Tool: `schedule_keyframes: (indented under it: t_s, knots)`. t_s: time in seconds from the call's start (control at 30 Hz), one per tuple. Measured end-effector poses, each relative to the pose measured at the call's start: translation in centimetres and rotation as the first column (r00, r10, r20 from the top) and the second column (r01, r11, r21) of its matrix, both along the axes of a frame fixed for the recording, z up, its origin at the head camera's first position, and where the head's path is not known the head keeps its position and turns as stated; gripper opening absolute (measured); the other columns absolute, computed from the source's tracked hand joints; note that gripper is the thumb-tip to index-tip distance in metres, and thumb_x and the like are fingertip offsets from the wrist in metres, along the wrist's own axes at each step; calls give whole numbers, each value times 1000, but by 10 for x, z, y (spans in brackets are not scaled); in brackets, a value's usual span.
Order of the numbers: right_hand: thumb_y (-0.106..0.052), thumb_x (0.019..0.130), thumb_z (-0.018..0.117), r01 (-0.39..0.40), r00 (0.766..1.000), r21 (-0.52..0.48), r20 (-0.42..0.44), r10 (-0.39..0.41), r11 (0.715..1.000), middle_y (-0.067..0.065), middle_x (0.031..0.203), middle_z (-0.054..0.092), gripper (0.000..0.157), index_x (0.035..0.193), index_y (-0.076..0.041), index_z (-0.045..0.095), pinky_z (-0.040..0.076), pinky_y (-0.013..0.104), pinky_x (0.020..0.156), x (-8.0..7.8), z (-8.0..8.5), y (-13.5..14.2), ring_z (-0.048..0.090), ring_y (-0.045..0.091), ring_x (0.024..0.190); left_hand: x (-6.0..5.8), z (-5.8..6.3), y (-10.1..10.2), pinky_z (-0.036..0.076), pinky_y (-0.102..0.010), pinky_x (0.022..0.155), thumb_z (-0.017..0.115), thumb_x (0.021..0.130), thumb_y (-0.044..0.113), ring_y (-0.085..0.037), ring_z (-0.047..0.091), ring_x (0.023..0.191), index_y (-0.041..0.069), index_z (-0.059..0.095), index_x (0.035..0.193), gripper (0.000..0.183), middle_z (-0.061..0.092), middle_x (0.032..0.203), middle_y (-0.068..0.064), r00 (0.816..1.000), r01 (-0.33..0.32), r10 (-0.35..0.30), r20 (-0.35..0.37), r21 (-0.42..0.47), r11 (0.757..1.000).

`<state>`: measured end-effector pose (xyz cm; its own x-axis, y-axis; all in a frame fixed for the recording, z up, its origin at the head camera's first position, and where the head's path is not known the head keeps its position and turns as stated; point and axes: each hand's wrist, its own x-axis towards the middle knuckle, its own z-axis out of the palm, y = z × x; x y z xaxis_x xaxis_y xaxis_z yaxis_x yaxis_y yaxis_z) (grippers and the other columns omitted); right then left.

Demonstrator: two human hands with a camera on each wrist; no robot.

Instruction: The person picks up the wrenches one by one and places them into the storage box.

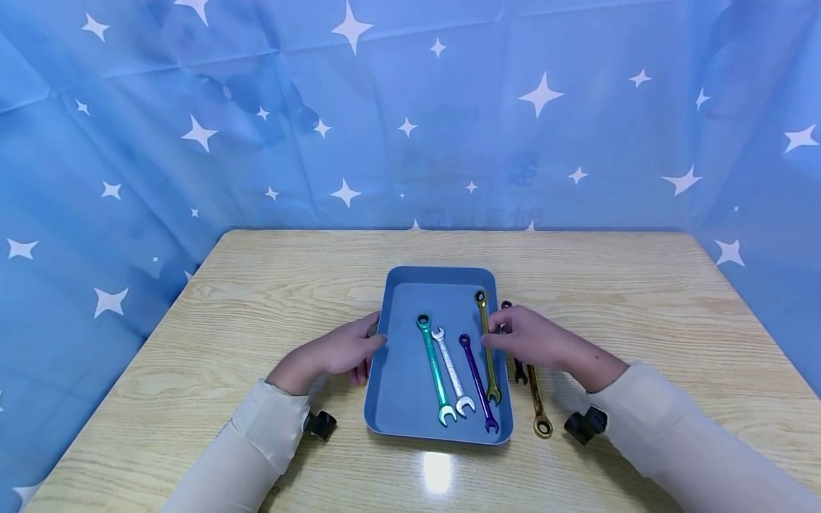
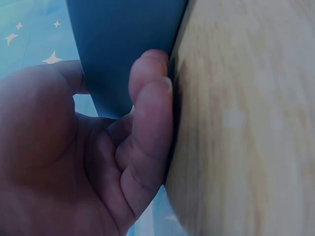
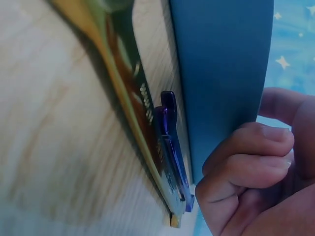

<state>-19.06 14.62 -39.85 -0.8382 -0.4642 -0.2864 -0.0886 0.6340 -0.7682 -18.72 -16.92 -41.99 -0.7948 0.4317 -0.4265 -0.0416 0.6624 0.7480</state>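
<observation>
Left hand (image 1: 340, 349): pinches blue tray (image 1: 398, 388)
Right hand (image 1: 531, 336): likewise, opposite side
Teal combination wrench (image 1: 434, 367): may slide if you tilt

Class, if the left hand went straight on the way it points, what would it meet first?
The left hand would first meet the side wall of the blue tray; its fingers seem close against it, though contact is hard to judge.

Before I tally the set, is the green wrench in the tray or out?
In: the green wrench lies inside the tray, within its walls.
</observation>
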Motion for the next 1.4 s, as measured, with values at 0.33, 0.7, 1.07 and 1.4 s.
schedule_keyframes:
  t_s: [0.33,0.7,1.07,1.4]
  knots:
    - [-22,91,56,-15,999,56,-30,16,998,-4,55,28,28,67,-11,47,29,24,44,-4,-6,-3,28,13,45,0,1,-1,54,-40,50,36,98,33,-28,62,49,24,6,149,60,62,59,-15,1000,-3,3,2,1,1000]
    - [-22,91,56,-34,995,150,-86,47,988,-4,53,32,30,65,-13,43,30,24,42,-4,-9,-9,32,11,42,-1,-1,-1,54,-40,50,36,98,33,-29,62,50,26,7,149,59,62,59,-15,1000,3,-3,6,5,1000]
    - [-21,91,56,-57,993,181,-90,74,982,-6,50,29,30,65,-12,44,31,25,44,-3,-7,-10,29,10,41,0,-1,0,53,-39,48,38,98,31,-28,61,47,26,10,148,57,61,58,-16,1000,1,0,-20,15,1000]
    - [-21,91,56,-66,989,209,-118,92,976,-6,49,27,32,63,-14,42,31,25,45,-5,-7,-11,27,10,41,0,-2,-1,52,-39,47,38,98,33,-27,60,47,26,11,148,57,61,59,-16,1000,-3,4,-26,24,1000]
